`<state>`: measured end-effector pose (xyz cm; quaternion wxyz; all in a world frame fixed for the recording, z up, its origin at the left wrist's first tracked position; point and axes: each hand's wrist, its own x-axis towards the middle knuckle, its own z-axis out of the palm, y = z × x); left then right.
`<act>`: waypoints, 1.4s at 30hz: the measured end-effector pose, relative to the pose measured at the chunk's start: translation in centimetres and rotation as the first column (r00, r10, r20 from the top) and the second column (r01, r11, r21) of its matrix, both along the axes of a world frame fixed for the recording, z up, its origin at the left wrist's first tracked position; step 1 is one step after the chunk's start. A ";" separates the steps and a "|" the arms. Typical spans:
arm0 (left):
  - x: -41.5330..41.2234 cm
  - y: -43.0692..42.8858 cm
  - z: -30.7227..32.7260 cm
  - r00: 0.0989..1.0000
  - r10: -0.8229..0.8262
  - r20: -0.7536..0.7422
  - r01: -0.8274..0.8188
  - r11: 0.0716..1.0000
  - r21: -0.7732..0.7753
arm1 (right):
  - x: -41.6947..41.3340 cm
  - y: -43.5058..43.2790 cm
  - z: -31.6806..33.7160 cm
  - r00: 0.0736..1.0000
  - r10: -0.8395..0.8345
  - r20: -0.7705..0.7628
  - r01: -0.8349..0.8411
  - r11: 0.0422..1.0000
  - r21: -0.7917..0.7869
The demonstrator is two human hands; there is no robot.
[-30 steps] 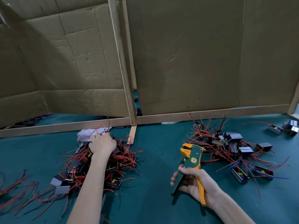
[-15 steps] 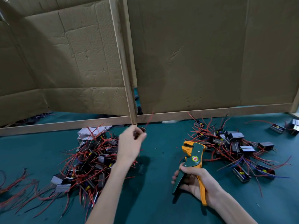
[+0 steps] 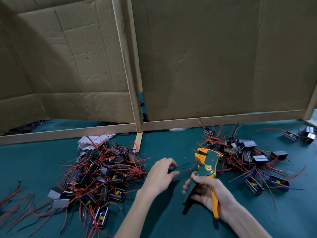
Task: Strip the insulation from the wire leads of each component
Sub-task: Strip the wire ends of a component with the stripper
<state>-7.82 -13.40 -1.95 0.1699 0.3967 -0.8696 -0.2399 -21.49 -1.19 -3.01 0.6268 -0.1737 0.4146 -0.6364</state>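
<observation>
Creased matt cardboard panels (image 3: 205,57), framed in bare wooden strips (image 3: 68,133). The counter (image 3: 34,157) wears matt cloth-like covering. The wire stripper (image 3: 207,162) is smooth plastic; component casings (image 3: 260,158) look dull grey metal.

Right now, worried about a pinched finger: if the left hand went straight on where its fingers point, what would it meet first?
Probably the wire stripper gripped by the right hand: the left hand, pinching a dark component, points toward its orange head. Depth is unclear.
</observation>
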 end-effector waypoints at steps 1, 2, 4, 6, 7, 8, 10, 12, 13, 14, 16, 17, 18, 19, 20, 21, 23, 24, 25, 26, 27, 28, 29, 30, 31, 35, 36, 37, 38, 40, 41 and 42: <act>-0.1 0.0 0.0 0.999 -0.001 -0.053 0.002 1.000 0.020 | -0.1 0.0 0.1 1.000 -0.003 -0.003 0.003 1.000 -0.005; -0.1 0.0 0.0 0.997 -0.001 -0.081 0.003 1.000 0.031 | -0.1 0.1 0.1 1.000 -0.006 -0.005 0.006 1.000 -0.010; 0.1 -0.2 -0.1 0.996 -0.016 -0.083 0.020 0.999 0.039 | -0.2 0.1 0.3 1.000 -0.013 -0.010 0.013 1.000 -0.020; 0.2 -0.3 -0.2 0.996 -0.067 -0.054 0.068 0.997 0.023 | -0.4 0.1 0.4 1.000 -0.021 -0.018 0.021 1.000 -0.023; 0.2 -0.2 -0.3 0.995 -0.092 -0.036 0.092 0.996 0.007 | -0.5 0.1 0.5 0.999 -0.026 -0.019 0.025 0.999 -0.023; 0.2 -0.2 -0.3 0.993 -0.113 -0.023 0.112 0.994 -0.011 | -0.5 0.1 0.5 0.999 -0.029 -0.021 0.029 0.999 -0.022; 0.2 -0.2 -0.5 0.988 -0.152 -0.029 0.151 0.988 -0.032 | -0.6 0.2 0.5 0.999 -0.035 -0.020 0.034 0.999 -0.022; 0.2 -0.2 -0.6 0.982 -0.184 -0.040 0.183 0.982 -0.046 | -0.8 0.2 0.5 0.999 -0.039 -0.015 0.039 0.999 -0.026; 0.1 -0.2 -0.7 0.979 -0.200 -0.038 0.198 0.979 -0.052 | -0.9 0.2 0.5 0.999 -0.040 -0.014 0.040 0.999 -0.031; 0.1 -0.3 -0.7 0.975 -0.218 -0.031 0.216 0.975 -0.059 | -1.0 0.2 0.5 0.999 -0.041 -0.015 0.040 0.998 -0.038; 0.2 -0.5 -0.6 0.963 -0.271 -0.012 0.269 0.960 -0.079 | -1.2 0.3 0.6 0.999 -0.042 -0.018 0.041 0.998 -0.052; 0.2 -0.6 -0.5 0.953 -0.302 -0.004 0.300 0.950 -0.085 | -1.3 0.3 0.6 0.999 -0.041 -0.021 0.040 0.998 -0.057; 0.3 -0.6 -0.4 0.946 -0.324 -0.004 0.322 0.943 -0.085 | -1.4 0.4 0.6 0.999 -0.040 -0.025 0.038 0.997 -0.063; 0.4 -0.6 -0.4 0.944 -0.329 -0.022 0.327 0.942 -0.079 | -1.6 0.4 0.7 0.999 -0.037 -0.034 0.035 0.997 -0.071; 0.5 -0.6 -0.2 0.948 -0.313 -0.061 0.310 0.949 -0.064 | -1.6 0.4 0.7 0.998 -0.032 -0.045 0.029 0.996 -0.080; 0.6 -0.6 -0.1 0.953 -0.277 -0.124 0.273 0.961 -0.042 | -1.7 0.5 0.8 0.998 -0.023 -0.054 0.018 0.996 -0.090; 0.7 -0.7 0.4 0.942 -0.163 -0.295 0.179 0.984 0.028 | -1.8 0.5 0.9 0.997 -0.001 -0.079 -0.007 0.995 -0.096; 0.8 -0.7 0.9 0.919 -0.108 -0.378 0.150 0.985 0.085 | -1.8 0.5 1.0 0.995 0.013 -0.095 -0.021 0.996 -0.091; 0.9 -0.7 1.3 0.891 -0.066 -0.450 0.151 0.976 0.154 | -1.7 0.6 1.1 0.994 0.029 -0.110 -0.039 0.996 -0.083; 1.0 -0.6 1.8 0.861 -0.037 -0.507 0.171 0.960 0.220 | -1.6 0.6 1.1 0.992 0.051 -0.118 -0.060 0.995 -0.076; 1.1 -0.5 2.2 0.834 -0.013 -0.552 0.194 0.943 0.271 | -1.5 0.7 1.1 0.989 0.077 -0.124 -0.086 0.994 -0.070; 1.2 -0.3 2.5 0.810 0.009 -0.587 0.214 0.927 0.309 | -1.5 0.8 1.1 0.985 0.108 -0.133 -0.118 0.991 -0.065; 1.2 -0.1 2.8 0.789 0.030 -0.614 0.233 0.910 0.344 | -1.4 0.9 1.1 0.979 0.144 -0.147 -0.155 0.986 -0.064; 1.2 0.1 3.0 0.771 0.048 -0.635 0.254 0.891 0.375 | -1.3 1.0 1.1 0.969 0.182 -0.165 -0.195 0.979 -0.064; 1.1 0.3 3.2 0.758 0.064 -0.649 0.271 0.874 0.403 | -1.2 1.1 1.2 0.958 0.220 -0.185 -0.234 0.970 -0.063; 1.0 0.7 3.7 0.742 0.101 -0.662 0.275 0.856 0.438 | -0.9 1.4 1.4 0.919 0.326 -0.223 -0.347 0.936 -0.060; 1.0 0.8 3.7 0.744 0.100 -0.661 0.269 0.860 0.433 | -0.8 1.5 1.4 0.911 0.344 -0.230 -0.367 0.928 -0.066; 1.1 0.8 3.8 0.746 0.098 -0.659 0.266 0.863 0.429 | -0.8 1.5 1.5 0.904 0.357 -0.236 -0.382 0.921 -0.072; 1.1 0.8 3.8 0.748 0.094 -0.657 0.266 0.864 0.426 | -0.7 1.5 1.5 0.898 0.366 -0.243 -0.394 0.916 -0.076; 1.1 0.9 3.8 0.757 0.079 -0.649 0.272 0.865 0.422 | -0.6 1.6 1.6 0.889 0.377 -0.259 -0.408 0.910 -0.078; 1.1 0.9 3.9 0.763 0.072 -0.643 0.272 0.866 0.420 | -0.6 1.6 1.6 0.887 0.379 -0.263 -0.410 0.909 -0.076; 1.2 0.9 3.9 0.768 0.067 -0.637 0.273 0.866 0.419 | -0.5 1.7 1.7 0.887 0.379 -0.265 -0.411 0.909 -0.072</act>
